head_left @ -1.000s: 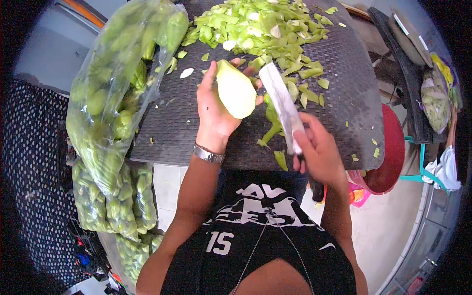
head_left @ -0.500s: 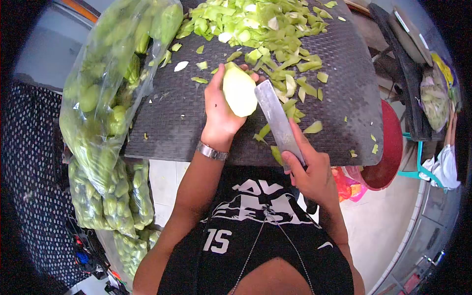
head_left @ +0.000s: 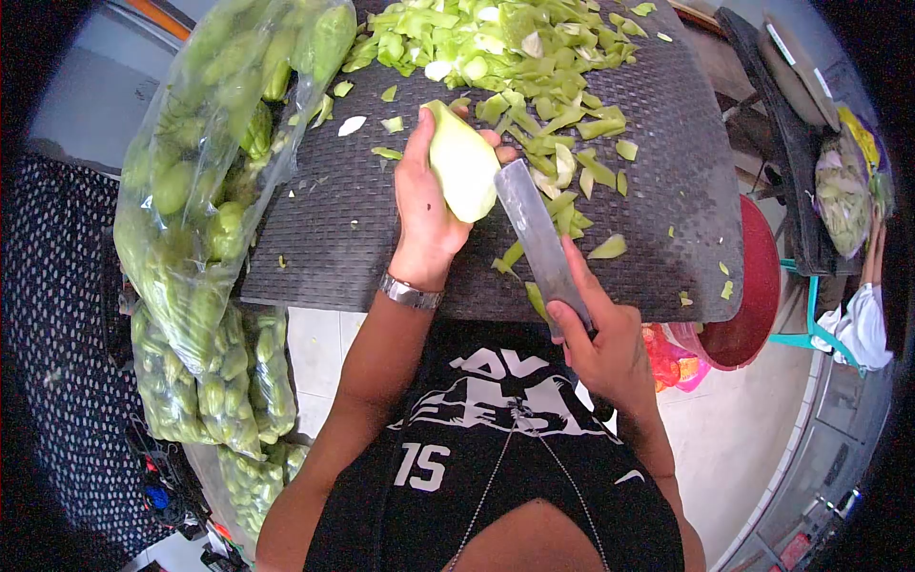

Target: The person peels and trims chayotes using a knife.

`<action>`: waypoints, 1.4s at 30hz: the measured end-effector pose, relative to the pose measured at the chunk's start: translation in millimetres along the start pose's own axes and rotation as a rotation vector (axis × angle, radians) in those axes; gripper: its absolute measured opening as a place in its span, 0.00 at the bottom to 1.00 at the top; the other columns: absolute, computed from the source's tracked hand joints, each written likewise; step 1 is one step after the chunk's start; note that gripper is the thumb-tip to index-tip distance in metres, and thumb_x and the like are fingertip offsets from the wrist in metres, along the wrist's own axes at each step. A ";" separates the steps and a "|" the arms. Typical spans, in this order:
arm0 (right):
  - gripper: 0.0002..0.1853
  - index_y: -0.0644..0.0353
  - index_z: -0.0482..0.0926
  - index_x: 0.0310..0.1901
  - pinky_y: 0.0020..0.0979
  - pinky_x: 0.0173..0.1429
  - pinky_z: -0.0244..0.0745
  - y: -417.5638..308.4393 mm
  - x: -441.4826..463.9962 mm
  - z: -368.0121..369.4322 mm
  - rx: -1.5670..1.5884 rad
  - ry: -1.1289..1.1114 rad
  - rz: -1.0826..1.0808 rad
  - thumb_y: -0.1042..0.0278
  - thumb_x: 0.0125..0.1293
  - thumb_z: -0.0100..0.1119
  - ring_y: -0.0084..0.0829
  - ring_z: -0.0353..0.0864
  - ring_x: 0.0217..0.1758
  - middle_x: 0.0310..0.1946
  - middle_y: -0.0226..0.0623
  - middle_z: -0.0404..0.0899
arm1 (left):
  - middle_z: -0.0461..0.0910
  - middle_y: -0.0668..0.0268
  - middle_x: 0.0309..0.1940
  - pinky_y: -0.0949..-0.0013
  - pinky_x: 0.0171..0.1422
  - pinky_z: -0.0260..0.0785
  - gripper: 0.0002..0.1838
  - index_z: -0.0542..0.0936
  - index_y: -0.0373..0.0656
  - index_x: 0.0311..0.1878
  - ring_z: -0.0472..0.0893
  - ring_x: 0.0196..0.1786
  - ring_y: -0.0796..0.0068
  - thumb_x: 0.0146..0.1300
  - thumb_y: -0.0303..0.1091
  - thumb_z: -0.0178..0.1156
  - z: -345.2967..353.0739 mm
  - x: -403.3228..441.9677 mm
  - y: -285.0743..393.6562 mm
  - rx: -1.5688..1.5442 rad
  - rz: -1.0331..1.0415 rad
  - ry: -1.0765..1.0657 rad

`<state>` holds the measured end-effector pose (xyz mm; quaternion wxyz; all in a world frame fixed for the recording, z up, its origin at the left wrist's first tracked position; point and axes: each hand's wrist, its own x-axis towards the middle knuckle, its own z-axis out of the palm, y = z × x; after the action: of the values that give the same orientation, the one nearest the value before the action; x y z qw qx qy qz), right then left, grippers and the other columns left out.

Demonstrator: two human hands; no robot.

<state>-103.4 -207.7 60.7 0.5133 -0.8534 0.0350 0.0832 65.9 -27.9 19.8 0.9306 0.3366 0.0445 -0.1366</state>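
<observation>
My left hand (head_left: pixel 428 205) is wrapped round a pale green peeled vegetable (head_left: pixel 462 167), held upright above the dark woven tabletop (head_left: pixel 334 248). My right hand (head_left: pixel 605 338) grips a knife (head_left: pixel 536 234) near the base of its wide grey blade. The blade's tip is close to the vegetable's right side; whether they touch I cannot tell. Green peelings (head_left: pixel 515 48) are heaped at the table's far side, with looser strips trailing down behind the blade.
A clear bag of green vegetables (head_left: pixel 191 181) lies along the table's left edge, above more filled bags (head_left: pixel 210 391). At the right are a red tub (head_left: pixel 753 296), a teal stool frame (head_left: pixel 810 310) and a dark chair (head_left: pixel 786 162).
Since the earliest frame, the knife blade has turned flatter toward the camera and its tip sits lower. The vegetable's lower end has moved slightly and is tilted differently in my left hand.
</observation>
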 end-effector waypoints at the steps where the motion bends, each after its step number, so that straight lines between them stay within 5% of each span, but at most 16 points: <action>1: 0.35 0.50 0.61 0.80 0.43 0.41 0.82 -1.8 -0.6 -0.8 0.020 -0.020 0.029 0.68 0.74 0.60 0.52 0.90 0.36 0.32 0.54 0.86 | 0.85 0.51 0.38 0.52 0.54 0.81 0.25 0.75 0.42 0.57 0.88 0.41 0.52 0.79 0.56 0.48 3.3 -0.8 0.6 0.007 0.007 0.013; 14: 0.35 0.50 0.59 0.80 0.44 0.40 0.81 1.6 -2.6 4.2 -0.064 0.023 -0.058 0.69 0.74 0.59 0.54 0.89 0.35 0.32 0.57 0.84 | 0.85 0.52 0.44 0.49 0.54 0.82 0.27 0.73 0.43 0.61 0.87 0.43 0.49 0.78 0.58 0.49 0.2 0.4 -5.7 0.193 0.089 0.021; 19: 0.35 0.51 0.59 0.80 0.43 0.40 0.81 1.6 0.0 3.3 0.007 -0.005 -0.044 0.70 0.74 0.59 0.52 0.90 0.34 0.30 0.56 0.84 | 0.85 0.47 0.44 0.50 0.46 0.85 0.23 0.71 0.41 0.62 0.89 0.39 0.50 0.81 0.52 0.45 2.0 -3.1 -8.1 0.090 0.023 -0.059; 22: 0.34 0.52 0.61 0.80 0.34 0.38 0.84 7.6 1.5 9.7 0.030 0.017 -0.052 0.74 0.74 0.56 0.30 0.89 0.30 0.41 0.51 0.89 | 0.85 0.47 0.45 0.50 0.46 0.86 0.24 0.71 0.41 0.63 0.89 0.40 0.50 0.81 0.52 0.44 3.6 -6.6 -11.2 0.049 0.004 -0.055; 28: 0.35 0.47 0.59 0.81 0.30 0.32 0.80 5.6 4.9 12.4 0.163 -0.036 0.043 0.72 0.75 0.57 0.23 0.82 0.23 0.30 0.41 0.86 | 0.85 0.48 0.46 0.51 0.46 0.85 0.24 0.71 0.41 0.64 0.89 0.40 0.51 0.82 0.51 0.44 0.8 -6.7 -13.5 0.076 0.029 -0.046; 31: 0.36 0.47 0.59 0.81 0.30 0.33 0.80 4.0 0.9 15.0 0.208 -0.036 0.079 0.73 0.75 0.57 0.23 0.83 0.24 0.29 0.41 0.86 | 0.85 0.49 0.45 0.53 0.46 0.85 0.21 0.72 0.41 0.61 0.89 0.39 0.54 0.81 0.49 0.47 4.6 -7.4 -12.9 0.093 0.044 -0.023; 34: 0.37 0.47 0.57 0.81 0.40 0.40 0.85 9.3 5.8 18.8 0.097 0.000 0.017 0.72 0.74 0.58 0.39 0.91 0.29 0.33 0.52 0.88 | 0.85 0.53 0.47 0.52 0.48 0.85 0.21 0.72 0.45 0.62 0.88 0.41 0.55 0.80 0.52 0.49 7.3 -6.7 -21.3 0.170 0.089 0.053; 42: 0.37 0.48 0.57 0.81 0.38 0.40 0.85 10.0 6.1 22.9 0.151 -0.094 0.035 0.72 0.75 0.58 0.36 0.90 0.29 0.32 0.49 0.88 | 0.83 0.58 0.44 0.51 0.48 0.83 0.22 0.72 0.46 0.61 0.87 0.41 0.58 0.80 0.54 0.49 1.6 -4.9 -13.2 0.126 0.083 0.018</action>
<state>-101.3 -192.1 40.4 0.5759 -0.8066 0.0322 0.1293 57.4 -37.5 13.8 0.9121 0.3970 0.0302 -0.0976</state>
